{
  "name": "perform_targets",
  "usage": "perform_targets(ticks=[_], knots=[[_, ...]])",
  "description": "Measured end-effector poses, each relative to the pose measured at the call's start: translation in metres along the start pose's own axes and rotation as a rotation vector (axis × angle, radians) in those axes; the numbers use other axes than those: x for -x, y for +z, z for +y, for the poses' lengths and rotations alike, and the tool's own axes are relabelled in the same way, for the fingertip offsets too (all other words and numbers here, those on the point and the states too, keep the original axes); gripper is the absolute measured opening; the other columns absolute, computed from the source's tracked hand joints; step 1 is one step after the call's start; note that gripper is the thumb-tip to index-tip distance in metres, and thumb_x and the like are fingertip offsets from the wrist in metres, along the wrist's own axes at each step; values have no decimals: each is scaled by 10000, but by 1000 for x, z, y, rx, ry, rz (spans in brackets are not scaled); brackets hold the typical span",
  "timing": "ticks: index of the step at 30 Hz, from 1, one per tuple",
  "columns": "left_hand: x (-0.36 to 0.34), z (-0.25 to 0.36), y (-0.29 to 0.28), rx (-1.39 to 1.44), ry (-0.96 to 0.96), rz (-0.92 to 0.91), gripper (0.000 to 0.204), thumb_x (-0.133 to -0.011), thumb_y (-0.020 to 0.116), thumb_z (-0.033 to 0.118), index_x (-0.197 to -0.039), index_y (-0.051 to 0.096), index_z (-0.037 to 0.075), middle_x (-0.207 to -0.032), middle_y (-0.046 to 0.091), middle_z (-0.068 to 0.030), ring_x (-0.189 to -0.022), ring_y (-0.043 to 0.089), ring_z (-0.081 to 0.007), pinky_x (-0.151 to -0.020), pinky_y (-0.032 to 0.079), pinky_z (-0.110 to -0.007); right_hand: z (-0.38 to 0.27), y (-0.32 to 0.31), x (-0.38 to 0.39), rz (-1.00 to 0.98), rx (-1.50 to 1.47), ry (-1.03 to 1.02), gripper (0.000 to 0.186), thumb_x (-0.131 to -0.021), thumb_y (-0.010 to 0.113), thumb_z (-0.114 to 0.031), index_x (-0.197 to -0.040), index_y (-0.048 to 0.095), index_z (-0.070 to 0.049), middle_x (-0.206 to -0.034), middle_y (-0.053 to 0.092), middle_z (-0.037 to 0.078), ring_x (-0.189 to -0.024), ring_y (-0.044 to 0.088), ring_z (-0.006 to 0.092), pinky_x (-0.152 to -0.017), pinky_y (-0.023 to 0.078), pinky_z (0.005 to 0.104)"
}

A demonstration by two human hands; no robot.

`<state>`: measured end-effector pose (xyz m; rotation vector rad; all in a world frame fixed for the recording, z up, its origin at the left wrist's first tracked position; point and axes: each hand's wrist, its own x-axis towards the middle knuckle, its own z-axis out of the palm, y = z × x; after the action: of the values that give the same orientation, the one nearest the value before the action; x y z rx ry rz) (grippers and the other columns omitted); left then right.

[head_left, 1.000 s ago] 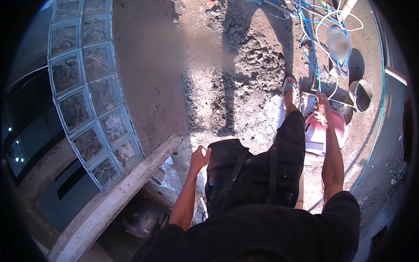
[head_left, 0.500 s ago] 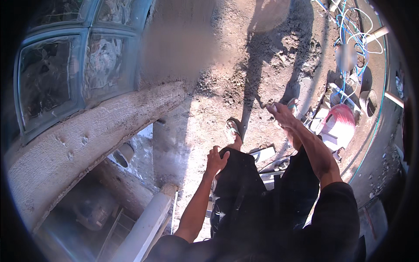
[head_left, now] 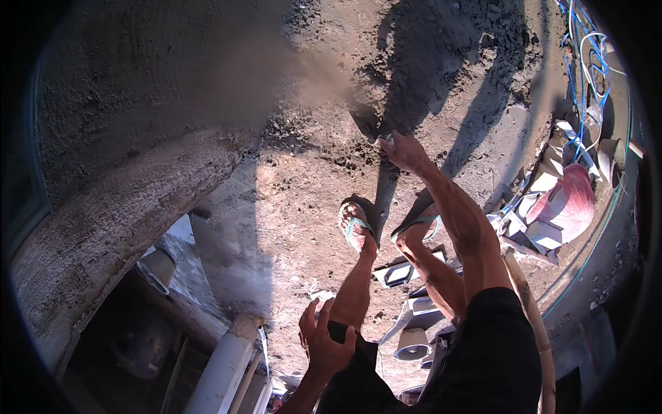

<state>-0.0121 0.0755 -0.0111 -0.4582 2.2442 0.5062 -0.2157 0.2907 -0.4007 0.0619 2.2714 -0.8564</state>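
Curling its fingers in, the right hand (head_left: 405, 153) reaches over the ground (head_left: 310, 200) at the near edge of a dark, clumpy mound (head_left: 452, 76), and whether it grips anything I cannot tell. The left hand (head_left: 328, 345) spreads its fingers wide beside the left knee, while 2 sandalled feet (head_left: 356, 226) stand between the hands and a reddish bucket (head_left: 571, 200) sits farther right, near blue and white cables (head_left: 583, 76).

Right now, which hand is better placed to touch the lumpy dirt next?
Probably the right hand: it stretches forward, close to the lumpy dirt. The left hand is spread open but farther back, near the left leg.
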Motion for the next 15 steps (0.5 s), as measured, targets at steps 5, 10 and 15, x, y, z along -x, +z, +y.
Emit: perform_targets(ticks=[5,10,15], knots=[[-3,8,-1,-44,47,-9,699,-697,738,252,-1337,501,103,-1358,417,-216,-1281,369,-396,-1070,311,-522,40,-64,-4,140,-88,95,577,-956,462,-538,-1084,600,8,-926,677,278,-881,653,468,-808,510,531],[-4,21,0,-153,58,1,715,-689,723,306,-1343,504,118,-1350,443,-186,-1278,383,-383,-1059,297,-565,46,-94,16,314,-276,145,594,-942,491,-564,-1070,609,5,-838,675,249,-784,680,384,-667,534,472],[-14,92,-22,-737,389,-114,630,-760,656,342,-1327,514,108,-1331,462,-179,-1255,420,-368,-1050,260,-636,21,-111,53,175,-495,333,625,-933,490,-607,-932,641,0,-775,675,224,-771,693,325,-661,534,438]])
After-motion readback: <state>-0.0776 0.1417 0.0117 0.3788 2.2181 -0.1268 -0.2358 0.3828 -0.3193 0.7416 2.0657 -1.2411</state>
